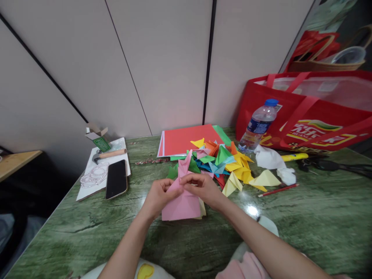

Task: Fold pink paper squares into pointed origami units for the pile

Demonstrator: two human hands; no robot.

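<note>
My left hand (158, 195) and my right hand (205, 188) meet over a stack of square paper, fingertips pinched together. Between them they grip a pink folded paper (184, 166), whose narrow pointed part sticks up past the fingers. Its lower part is partly hidden by my hands. Directly beneath lies a flat pink sheet (181, 211), with pale yellow paper (202, 209) showing at its right edge. Just beyond my hands is a heap of folded paper pieces in several colours, among them a yellow one (244, 175) and a green one (223, 155).
Red sheets (186, 139) lie against the wall. At right stand a water bottle (257, 126) and a red bag (305, 112), with a red pencil (277, 190) and crumpled tissue (269, 157) nearby. At left are a phone (116, 179), a hammer (112, 154) and a small green box (100, 141).
</note>
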